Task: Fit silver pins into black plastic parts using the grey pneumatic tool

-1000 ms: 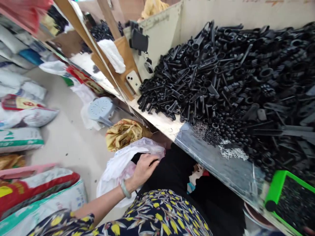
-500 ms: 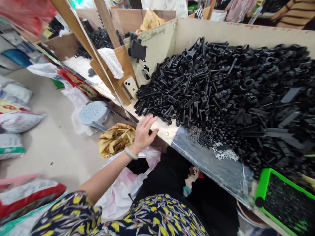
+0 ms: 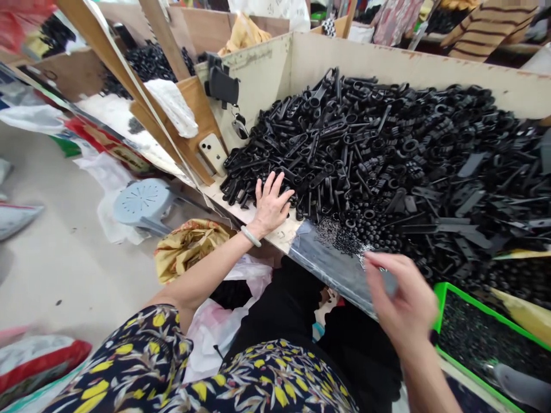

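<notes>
Black parts (image 3: 321, 135) heaped on the worktop (image 3: 316, 249), best touched softly, with left hand (image 3: 270, 213) spread wide at the near edge; right hand (image 3: 404, 304) near white pins (image 3: 364, 252), too blurry to tell if pinching

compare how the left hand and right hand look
The left hand has its fingers spread at the black parts; the right hand has thumb and forefinger close together over the grey ledge. The left hand looks fairly sharp, the right hand blurred. Both are ungloved.
</notes>
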A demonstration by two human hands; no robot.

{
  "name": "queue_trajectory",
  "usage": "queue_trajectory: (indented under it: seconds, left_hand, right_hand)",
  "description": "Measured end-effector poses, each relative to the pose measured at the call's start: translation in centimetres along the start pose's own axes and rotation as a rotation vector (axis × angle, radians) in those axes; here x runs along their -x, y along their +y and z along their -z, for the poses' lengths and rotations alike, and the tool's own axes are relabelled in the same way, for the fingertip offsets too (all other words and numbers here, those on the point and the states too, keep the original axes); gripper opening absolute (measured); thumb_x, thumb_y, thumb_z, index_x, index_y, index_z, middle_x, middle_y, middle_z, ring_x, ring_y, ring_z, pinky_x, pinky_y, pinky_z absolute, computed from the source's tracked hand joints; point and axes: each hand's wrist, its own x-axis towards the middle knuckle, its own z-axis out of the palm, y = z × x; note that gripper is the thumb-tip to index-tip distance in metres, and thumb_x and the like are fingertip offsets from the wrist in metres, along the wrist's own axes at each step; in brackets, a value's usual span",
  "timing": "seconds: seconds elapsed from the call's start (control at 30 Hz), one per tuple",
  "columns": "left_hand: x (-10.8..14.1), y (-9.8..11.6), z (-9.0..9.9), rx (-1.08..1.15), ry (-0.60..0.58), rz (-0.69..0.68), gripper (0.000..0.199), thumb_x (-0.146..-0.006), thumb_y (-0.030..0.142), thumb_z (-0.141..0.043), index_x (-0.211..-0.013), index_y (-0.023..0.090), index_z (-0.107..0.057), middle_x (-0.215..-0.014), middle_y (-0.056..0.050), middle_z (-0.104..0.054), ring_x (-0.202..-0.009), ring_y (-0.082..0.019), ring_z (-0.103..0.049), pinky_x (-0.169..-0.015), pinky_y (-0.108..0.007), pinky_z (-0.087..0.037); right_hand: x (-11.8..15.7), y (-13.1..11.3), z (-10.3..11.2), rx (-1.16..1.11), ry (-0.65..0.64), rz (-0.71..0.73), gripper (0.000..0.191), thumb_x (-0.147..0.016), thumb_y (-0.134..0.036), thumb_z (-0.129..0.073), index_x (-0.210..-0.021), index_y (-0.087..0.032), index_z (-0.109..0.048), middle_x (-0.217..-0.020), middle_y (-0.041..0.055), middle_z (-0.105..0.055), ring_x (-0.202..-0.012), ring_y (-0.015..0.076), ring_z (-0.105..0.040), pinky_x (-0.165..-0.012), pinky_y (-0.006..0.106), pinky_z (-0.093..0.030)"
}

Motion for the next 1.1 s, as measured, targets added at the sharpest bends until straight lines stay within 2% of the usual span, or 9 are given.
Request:
queue_trajectory:
  seconds: [0.13, 0.23, 0.37, 0.53, 0.7, 0.8, 0.9, 1.0, 1.1]
  left_hand:
    - [1.9, 0.2, -1.0, 0.105, -0.032, -0.030, 0.036, -0.099, 0.015, -0.055, -0.131, 0.020, -0.070, -0.170, -0.017, -0.037, -0.163, -0.034, -0.023, -0.129, -0.066, -0.020]
    - [3.2, 0.6, -1.8, 0.176, -0.032, -0.035, 0.037, -0.101, 0.011, -0.045, -0.128, 0.019, -0.070, -0.161, -0.017, -0.051, -0.157, -0.029, -0.039, -0.128, -0.060, -0.027]
    - [3.8, 1.4, -1.7, 0.255, -0.009, -0.023, 0.038, -0.103, 0.011, -0.042, -0.127, 0.021, -0.070, -0.149, -0.014, -0.063, -0.142, -0.024, -0.057, -0.127, -0.055, -0.029]
    - [3.5, 1.9, -1.0, 0.344, 0.000, -0.015, 0.034, -0.104, 0.016, -0.046, -0.126, 0.023, -0.070, -0.139, -0.009, -0.071, -0.131, -0.022, -0.065, -0.129, -0.053, -0.023]
    - [3.7, 2.3, -0.7, 0.342, 0.053, 0.002, 0.030, -0.103, 0.022, -0.054, -0.128, 0.022, -0.071, -0.137, -0.009, -0.073, -0.130, -0.024, -0.063, -0.116, -0.047, -0.039]
    - [3.2, 1.9, 0.2, 0.281, 0.107, 0.034, 0.026, -0.103, 0.027, -0.056, -0.122, 0.024, -0.074, -0.130, -0.007, -0.076, -0.121, -0.024, -0.066, -0.110, -0.044, -0.043]
    - [1.6, -1.0, 1.7, 0.166, 0.239, 0.135, 0.028, -0.105, 0.035, -0.055, -0.123, 0.024, -0.074, -0.129, -0.010, -0.074, -0.122, -0.025, -0.064, -0.111, -0.044, -0.043]
    - [-0.3, -6.6, 3.0, 0.065, 0.409, 0.328, 0.041, -0.108, 0.044, -0.048, -0.134, 0.018, -0.067, -0.138, -0.015, -0.067, -0.133, -0.027, -0.057, -0.118, -0.045, -0.040]
    - [-1.5, -12.4, 3.5, 0.043, 0.318, 0.376, 0.052, -0.108, 0.052, -0.042, -0.140, 0.017, -0.063, -0.144, -0.016, -0.063, -0.138, -0.028, -0.054, -0.122, -0.047, -0.038]
  right_hand:
    - [-1.8, 0.9, -5.3, -0.067, -0.175, 0.104, 0.023, -0.104, -0.018, -0.059, -0.121, -0.026, -0.071, -0.109, 0.0062, -0.076, -0.095, 0.0209, -0.071, -0.084, 0.039, -0.054]
    - [-1.5, 1.5, -7.7, -0.020, -0.271, 0.133, 0.019, -0.106, -0.019, -0.057, -0.117, -0.024, -0.072, -0.106, 0.0053, -0.077, -0.093, 0.0186, -0.070, -0.084, 0.037, -0.049]
    - [0.7, 2.5, -6.9, 0.013, -0.297, 0.076, 0.017, -0.107, -0.020, -0.057, -0.114, -0.023, -0.071, -0.103, 0.0041, -0.077, -0.090, 0.0169, -0.070, -0.083, 0.036, -0.047]
    - [2.7, 3.8, -5.1, 0.032, -0.279, 0.007, 0.016, -0.105, -0.017, -0.059, -0.115, -0.024, -0.070, -0.103, 0.0026, -0.076, -0.089, 0.0169, -0.069, -0.083, 0.035, -0.047]
    - [2.8, 4.3, -5.4, 0.055, -0.258, 0.016, 0.017, -0.104, -0.015, -0.062, -0.115, -0.024, -0.070, -0.101, 0.0009, -0.076, -0.088, 0.0160, -0.068, -0.084, 0.034, -0.046]
    - [2.7, 4.1, -5.7, 0.061, -0.252, 0.074, 0.018, -0.103, -0.014, -0.063, -0.116, -0.024, -0.070, -0.101, 0.0012, -0.076, -0.087, 0.0160, -0.068, -0.085, 0.035, -0.047]
    - [2.7, 3.9, -5.8, 0.063, -0.246, 0.127, 0.020, -0.102, -0.012, -0.063, -0.118, -0.023, -0.069, -0.101, 0.0018, -0.076, -0.087, 0.0162, -0.068, -0.084, 0.035, -0.047]
    - [2.9, 3.8, -5.9, 0.049, -0.240, 0.151, 0.021, -0.102, -0.011, -0.063, -0.119, -0.022, -0.069, -0.102, 0.0023, -0.076, -0.089, 0.0166, -0.069, -0.085, 0.035, -0.047]
    - [3.0, 3.6, -6.4, 0.008, -0.222, 0.169, 0.021, -0.102, -0.011, -0.063, -0.120, -0.022, -0.069, -0.102, 0.0023, -0.077, -0.089, 0.0162, -0.069, -0.087, 0.034, -0.047]
